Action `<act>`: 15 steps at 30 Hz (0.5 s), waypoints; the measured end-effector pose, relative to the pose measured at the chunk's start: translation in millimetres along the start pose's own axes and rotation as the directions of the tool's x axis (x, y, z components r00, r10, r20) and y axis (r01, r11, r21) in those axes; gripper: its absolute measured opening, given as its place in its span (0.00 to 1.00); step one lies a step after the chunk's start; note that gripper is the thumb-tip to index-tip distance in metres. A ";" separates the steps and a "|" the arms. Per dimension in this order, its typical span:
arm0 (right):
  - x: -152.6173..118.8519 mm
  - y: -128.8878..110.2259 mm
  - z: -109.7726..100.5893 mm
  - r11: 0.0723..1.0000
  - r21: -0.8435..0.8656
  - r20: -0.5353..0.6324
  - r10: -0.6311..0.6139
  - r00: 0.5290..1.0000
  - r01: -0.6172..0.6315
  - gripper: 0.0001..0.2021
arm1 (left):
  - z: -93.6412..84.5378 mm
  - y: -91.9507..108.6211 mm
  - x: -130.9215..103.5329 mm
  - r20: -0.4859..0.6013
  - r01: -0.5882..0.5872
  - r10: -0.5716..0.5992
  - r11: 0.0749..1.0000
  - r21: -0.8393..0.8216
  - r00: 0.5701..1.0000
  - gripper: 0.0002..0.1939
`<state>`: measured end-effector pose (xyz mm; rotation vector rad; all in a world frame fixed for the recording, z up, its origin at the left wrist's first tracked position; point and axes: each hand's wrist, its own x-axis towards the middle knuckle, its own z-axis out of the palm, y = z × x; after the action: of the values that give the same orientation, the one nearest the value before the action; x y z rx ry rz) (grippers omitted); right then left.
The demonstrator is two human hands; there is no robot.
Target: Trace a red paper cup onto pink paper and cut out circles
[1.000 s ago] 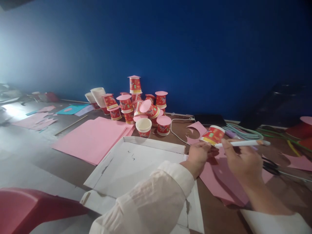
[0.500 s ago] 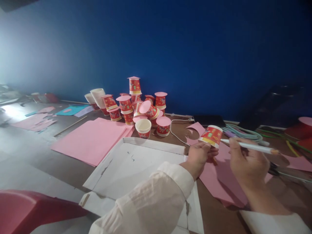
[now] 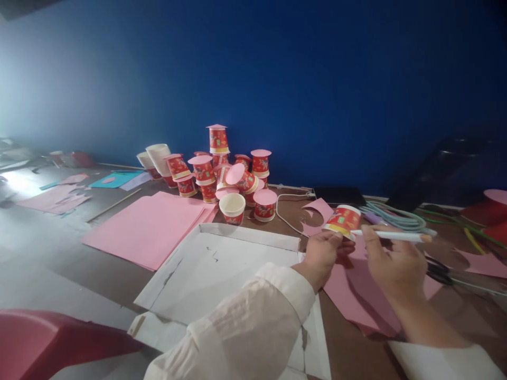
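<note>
A blue wall (image 3: 277,79) stands behind a brown bench (image 3: 354,356). The left hand (image 3: 322,256) holds a red cup (image 3: 344,219) above the bench, fingers on its low edge, with its white bottom tipped up. The right hand (image 3: 398,266) pinches a white pen (image 3: 410,236), tip right by the cup; it is hard to tell if they touch. Pink paper (image 3: 352,295) lies below. To the left are a white card (image 3: 233,269), pink sheets (image 3: 146,227) and a stick (image 3: 114,204). More cups (image 3: 203,170) are piled near the wall.
</note>
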<state>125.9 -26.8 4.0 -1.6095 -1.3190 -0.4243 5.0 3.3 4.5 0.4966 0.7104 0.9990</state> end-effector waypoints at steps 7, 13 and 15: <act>0.8 -1.8 -2.5 0.999 -0.024 0.036 0.031 0.999 -0.030 0.29 | -1.3 -1.5 2.4 -0.005 -0.008 0.008 1.000 -0.007 1.000 0.07; 2.9 -2.0 -3.7 0.994 -0.083 0.063 0.077 0.995 -0.072 0.31 | -3.5 -3.1 4.8 0.008 -0.006 0.006 1.000 0.023 1.000 0.08; 3.0 -1.4 -3.8 0.995 -0.075 0.055 0.066 0.996 -0.061 0.29 | -3.2 -2.8 4.5 0.008 -0.011 0.011 1.000 0.022 1.000 0.08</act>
<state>126.8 -28.4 8.6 -1.7308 -1.3043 -0.3939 5.9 6.2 -1.0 0.5238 0.7135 0.9998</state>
